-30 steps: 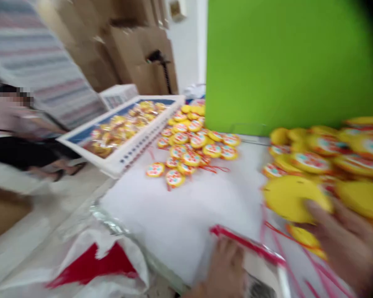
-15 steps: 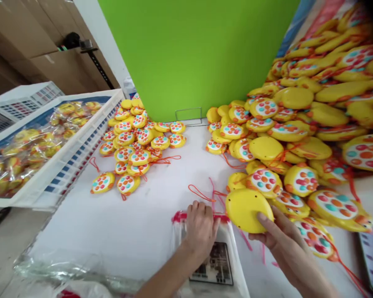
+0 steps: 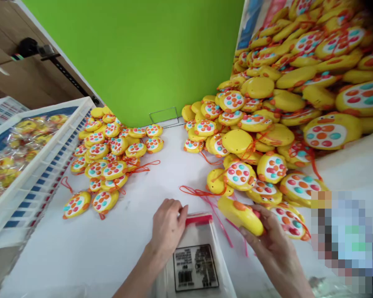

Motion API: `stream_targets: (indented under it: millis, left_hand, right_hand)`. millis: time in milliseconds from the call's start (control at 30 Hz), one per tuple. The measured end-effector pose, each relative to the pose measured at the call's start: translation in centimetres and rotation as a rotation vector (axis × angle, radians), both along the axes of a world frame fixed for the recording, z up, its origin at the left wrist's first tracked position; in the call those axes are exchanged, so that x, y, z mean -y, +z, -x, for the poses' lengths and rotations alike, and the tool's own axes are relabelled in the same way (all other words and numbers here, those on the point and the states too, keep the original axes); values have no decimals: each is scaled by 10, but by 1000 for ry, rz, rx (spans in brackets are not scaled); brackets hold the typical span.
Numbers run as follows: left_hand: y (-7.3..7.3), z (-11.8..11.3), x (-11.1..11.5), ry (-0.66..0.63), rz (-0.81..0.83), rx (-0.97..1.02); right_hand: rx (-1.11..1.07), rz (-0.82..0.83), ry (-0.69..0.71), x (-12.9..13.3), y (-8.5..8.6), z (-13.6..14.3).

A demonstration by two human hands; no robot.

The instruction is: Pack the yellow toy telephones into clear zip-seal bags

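Observation:
Yellow duck-shaped toys with coloured dots lie in a big pile [image 3: 276, 99] on the right and a smaller pile [image 3: 112, 145] on the left. My right hand [image 3: 270, 240] holds one yellow toy [image 3: 242, 215], tilted on its side, thumb below and fingers behind. My left hand [image 3: 169, 221] rests at the top left of a stack of clear plastic bags [image 3: 195, 265] with a red top edge and a black printed label. Its fingers are curled; what they grip, if anything, is hidden. Orange and pink strings [image 3: 217, 215] lie between the bags and the held toy.
At the left stands a white basket [image 3: 49, 153] of bagged toys. A green board [image 3: 136, 58] rises behind the white table [image 3: 112, 240], with a wire stand [image 3: 164, 116] at its foot. Cardboard boxes [image 3: 3, 37] are at the back left. The lower right corner is blurred out.
The view has swung to the right. The toy in my right hand has turned from its flat back onto its side. My left hand now sits at the bags' left corner instead of over their red edge.

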State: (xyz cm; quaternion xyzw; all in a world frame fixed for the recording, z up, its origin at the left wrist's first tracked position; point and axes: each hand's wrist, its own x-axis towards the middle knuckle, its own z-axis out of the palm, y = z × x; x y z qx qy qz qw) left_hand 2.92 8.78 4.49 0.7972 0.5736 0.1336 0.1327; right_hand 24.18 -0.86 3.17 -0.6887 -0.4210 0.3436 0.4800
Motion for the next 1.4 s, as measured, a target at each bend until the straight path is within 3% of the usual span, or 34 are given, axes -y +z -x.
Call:
stream_targets:
  millis: [133, 267, 500, 600, 700, 867, 1000, 1100, 1167, 1333, 1400]
  left_hand:
    - [5, 28, 18, -8, -30, 150]
    - [-4, 31, 46, -80, 24, 246]
    - [-48, 21, 83, -134, -155, 19]
    - [-54, 17, 84, -103, -154, -24]
    - [-55, 14, 82, -106, -151, 33]
    - [-52, 13, 81, -139, -134, 139]
    - [-47, 18, 82, -62, -17, 261]
    - [-44, 20, 80, -40, -18, 289]
    - [-43, 20, 78, -82, -25, 283]
    - [-43, 18, 76, -160, -8, 309]
    - [-44, 17, 77, -170, -50, 266]
  right_hand:
    - [193, -36, 218, 2, -2, 12]
    - [260, -114, 369, 2, -2, 29]
    - [6, -75, 254, -33, 27, 53]
    - [-100, -20, 242, -44, 34, 57]
    - [-157, 87, 263, -40, 31, 59]
    - [-230, 262, 321, -17, 21, 56]
    - [-155, 440, 269, 4, 10, 39]
    - [-133, 551, 323, 17, 4, 27]
    - [-202, 576, 344, 20, 6, 26]
    - [-688, 549, 250, 9, 24, 45]
    - [-684, 475, 268, -1, 26, 54]
